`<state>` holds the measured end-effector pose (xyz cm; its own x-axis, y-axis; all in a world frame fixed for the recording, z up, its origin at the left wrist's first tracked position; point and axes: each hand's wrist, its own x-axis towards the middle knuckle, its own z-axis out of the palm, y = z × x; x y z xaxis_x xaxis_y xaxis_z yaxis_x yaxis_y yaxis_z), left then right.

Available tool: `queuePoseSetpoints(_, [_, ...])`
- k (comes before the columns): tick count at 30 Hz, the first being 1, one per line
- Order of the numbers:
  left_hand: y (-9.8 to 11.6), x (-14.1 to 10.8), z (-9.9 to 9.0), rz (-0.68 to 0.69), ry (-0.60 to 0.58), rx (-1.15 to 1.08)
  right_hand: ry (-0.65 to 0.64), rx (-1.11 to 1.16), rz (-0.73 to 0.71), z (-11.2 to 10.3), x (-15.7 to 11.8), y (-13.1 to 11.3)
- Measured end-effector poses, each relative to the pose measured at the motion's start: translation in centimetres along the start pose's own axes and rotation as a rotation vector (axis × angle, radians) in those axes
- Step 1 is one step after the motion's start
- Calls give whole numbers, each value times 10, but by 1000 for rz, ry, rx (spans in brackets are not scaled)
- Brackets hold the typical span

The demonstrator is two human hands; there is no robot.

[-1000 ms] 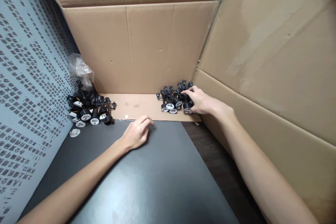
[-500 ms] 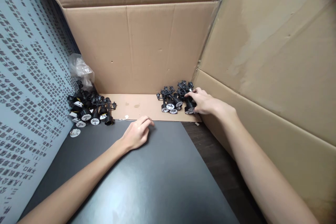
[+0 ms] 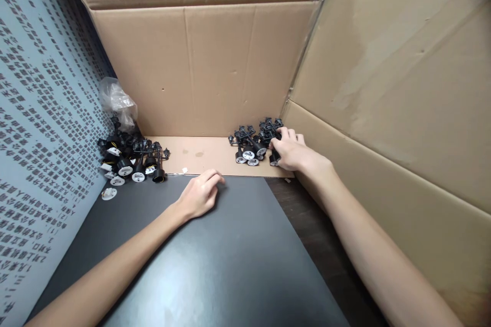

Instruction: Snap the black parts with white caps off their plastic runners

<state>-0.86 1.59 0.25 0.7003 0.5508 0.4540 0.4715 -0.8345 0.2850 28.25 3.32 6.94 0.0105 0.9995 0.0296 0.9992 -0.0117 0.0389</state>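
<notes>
My right hand (image 3: 291, 152) is curled over the near end of a heap of black lamp sockets with white rings (image 3: 251, 145), its fingers closed around one black socket (image 3: 273, 158) that is mostly hidden. My left hand (image 3: 199, 195) rests on a black board (image 3: 215, 255) at the board's far edge, holding nothing, fingers loosely curled. A second, larger heap of similar sockets with some yellow wires (image 3: 130, 161) lies at the left, apart from both hands.
A flat cardboard sheet (image 3: 199, 156) lies under the right heap, with cardboard walls behind and to the right. At left stand a blue-grey printed sheet (image 3: 46, 112) and a crumpled plastic bag (image 3: 117, 99). A loose white disc (image 3: 109, 193) sits on the board. Dark wood (image 3: 307, 209) shows at right.
My right hand has moved left and further over the right heap, covering more of the socket. My left hand has not visibly moved.
</notes>
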Motion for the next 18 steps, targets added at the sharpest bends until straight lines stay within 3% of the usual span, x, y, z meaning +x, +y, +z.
queuePoseSetpoints(10, [0,1,0,-7,7,22,116,53,-70,14,7,-6])
queuePoseSetpoints(18, [3,12,6,-168,43,-10,31,106,-123,25,10,-11])
